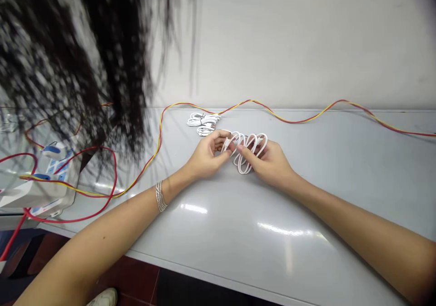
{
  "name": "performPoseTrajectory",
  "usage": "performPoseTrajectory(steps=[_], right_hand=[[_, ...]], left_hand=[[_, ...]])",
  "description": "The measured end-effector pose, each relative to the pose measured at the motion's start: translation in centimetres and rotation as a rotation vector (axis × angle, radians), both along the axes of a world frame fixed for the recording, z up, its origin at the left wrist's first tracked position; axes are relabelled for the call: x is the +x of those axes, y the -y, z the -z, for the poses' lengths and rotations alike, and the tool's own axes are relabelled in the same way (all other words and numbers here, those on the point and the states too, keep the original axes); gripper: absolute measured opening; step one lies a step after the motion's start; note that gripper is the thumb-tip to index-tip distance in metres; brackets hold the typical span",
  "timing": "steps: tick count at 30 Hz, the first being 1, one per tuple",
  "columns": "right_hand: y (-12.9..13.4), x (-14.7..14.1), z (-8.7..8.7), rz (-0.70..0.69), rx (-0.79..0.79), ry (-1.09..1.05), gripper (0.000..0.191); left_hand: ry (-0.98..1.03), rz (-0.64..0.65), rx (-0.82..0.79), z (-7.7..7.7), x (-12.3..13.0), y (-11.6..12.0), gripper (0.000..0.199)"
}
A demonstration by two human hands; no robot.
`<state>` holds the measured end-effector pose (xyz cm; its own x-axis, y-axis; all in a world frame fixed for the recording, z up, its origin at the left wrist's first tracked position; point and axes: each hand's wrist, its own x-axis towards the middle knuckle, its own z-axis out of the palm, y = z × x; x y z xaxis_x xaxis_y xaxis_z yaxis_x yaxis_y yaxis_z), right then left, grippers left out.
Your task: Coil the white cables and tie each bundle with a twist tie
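Note:
A looped white cable (pixel 242 164) is held up between both hands above the grey table (pixel 225 224). My left hand (pixel 209 155) pinches one end of it, where a white connector partly shows between the fingertips. My right hand (pixel 267 160) grips the coils, its thumb lying across the loops. Just behind my left hand, coiled white cables (pixel 203 119) lie on the table, tied with a dark tie. Part of that pile is hidden by my left hand.
A twisted red and yellow wire (pixel 293 122) runs along the table by the wall (pixel 289 37). A power strip (pixel 64 178) with plugs and a red cable (pixel 114 174) sits at left. Dark hair (pixel 112 37) blocks the upper left.

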<state>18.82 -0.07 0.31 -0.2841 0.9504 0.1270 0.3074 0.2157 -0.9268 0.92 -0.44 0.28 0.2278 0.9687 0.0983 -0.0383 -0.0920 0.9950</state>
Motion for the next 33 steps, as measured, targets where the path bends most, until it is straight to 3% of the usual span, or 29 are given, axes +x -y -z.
performPoseTrajectory(steps=[4, 11, 17, 22, 25, 33], right_hand=[[-0.01, 0.0, 0.17, 0.057, -0.055, -0.042, 0.036], [-0.03, -0.08, -0.35, 0.159, -0.229, -0.089, 0.039], [-0.07, -0.1, -0.15, 0.136, -0.134, -0.124, 0.036], [-0.04, -0.11, 0.23, 0.1, -0.099, -0.156, 0.043], [-0.01, -0.13, 0.16, 0.107, -0.111, -0.162, 0.038], [-0.17, -0.19, 0.11, 0.144, -0.063, -0.105, 0.023]], left_hand=[[0.066, -0.03, -0.093, 0.12, 0.06, -0.16, 0.034], [0.063, -0.165, -0.032, 0.24, 0.04, -0.3, 0.032], [0.002, -0.234, 0.015, 0.26, -0.24, -0.47, 0.03], [0.096, -0.138, -0.054, -0.04, -0.13, -0.44, 0.031], [0.148, -0.073, -0.118, -0.13, -0.04, -0.33, 0.033], [0.022, -0.071, -0.031, 0.25, -0.02, -0.42, 0.04]])
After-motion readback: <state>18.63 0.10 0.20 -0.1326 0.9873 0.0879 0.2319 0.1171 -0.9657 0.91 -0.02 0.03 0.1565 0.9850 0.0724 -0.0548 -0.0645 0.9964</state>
